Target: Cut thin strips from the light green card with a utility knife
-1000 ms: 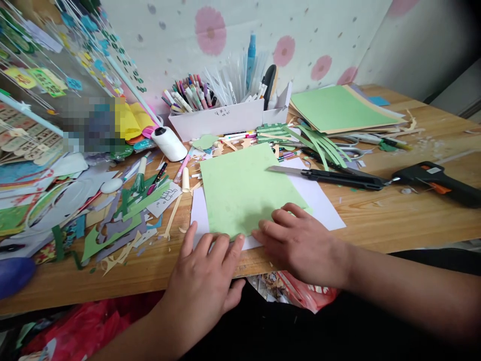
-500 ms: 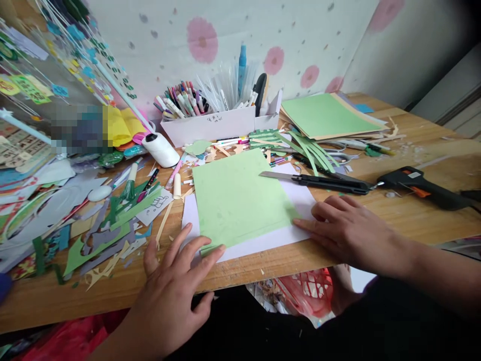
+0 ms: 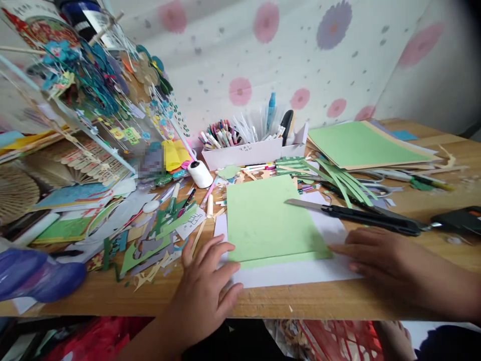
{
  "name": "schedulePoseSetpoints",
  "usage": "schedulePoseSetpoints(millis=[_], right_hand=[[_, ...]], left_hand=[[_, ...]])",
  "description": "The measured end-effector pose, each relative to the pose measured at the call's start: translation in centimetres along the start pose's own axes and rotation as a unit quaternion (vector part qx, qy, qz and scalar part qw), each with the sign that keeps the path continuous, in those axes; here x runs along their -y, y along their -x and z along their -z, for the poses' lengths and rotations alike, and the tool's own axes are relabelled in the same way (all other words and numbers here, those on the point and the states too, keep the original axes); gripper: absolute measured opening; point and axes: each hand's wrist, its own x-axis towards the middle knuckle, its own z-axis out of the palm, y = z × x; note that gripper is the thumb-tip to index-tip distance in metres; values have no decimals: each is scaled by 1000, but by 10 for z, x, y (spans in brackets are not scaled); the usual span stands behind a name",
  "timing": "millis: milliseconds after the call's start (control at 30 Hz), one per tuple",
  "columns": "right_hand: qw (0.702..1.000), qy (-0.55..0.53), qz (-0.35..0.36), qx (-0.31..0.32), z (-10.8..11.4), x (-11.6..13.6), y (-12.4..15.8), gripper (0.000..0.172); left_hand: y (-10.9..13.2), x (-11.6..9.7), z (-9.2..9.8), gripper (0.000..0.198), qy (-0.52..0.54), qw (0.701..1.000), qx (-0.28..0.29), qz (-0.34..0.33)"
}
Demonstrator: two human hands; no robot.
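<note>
A light green sheet [image 3: 268, 220], doubled along its near edge, lies on a white sheet [image 3: 293, 273] at the desk's front. My left hand [image 3: 206, 281] rests at the green sheet's near left corner, fingers spread, fingertips touching its edge. At the near right corner, my right hand [image 3: 391, 260] lies low over the white sheet, its forefinger stretched to the green corner and the other fingers partly curled. Neither hand grips anything. A black utility knife [image 3: 364, 215] with its blade out lies just beyond my right hand, the blade tip over the green sheet.
Paper scraps [image 3: 150, 245] lie to the left, near a purple object [image 3: 37, 276]. Behind stand a white thread spool [image 3: 201, 174] and a pen box [image 3: 244, 154]. Green sheets [image 3: 368, 145] are stacked at the back right; a black glue gun [image 3: 456, 220] lies at the right.
The camera view has shifted, so the desk items appear lower and further right. The green sheet's near edges now lie more parallel. Both hands stay at its near corners.
</note>
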Motion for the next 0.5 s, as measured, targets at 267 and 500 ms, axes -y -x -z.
schedulePoseSetpoints(millis=[267, 500], right_hand=[[987, 101, -116, 47, 1, -30, -4, 35], [980, 109, -156, 57, -7, -40, -2, 43]], left_hand=[[-81, -32, -10, 18, -9, 972, 142, -187], [-113, -38, -38, 24, 4, 960, 182, -214]])
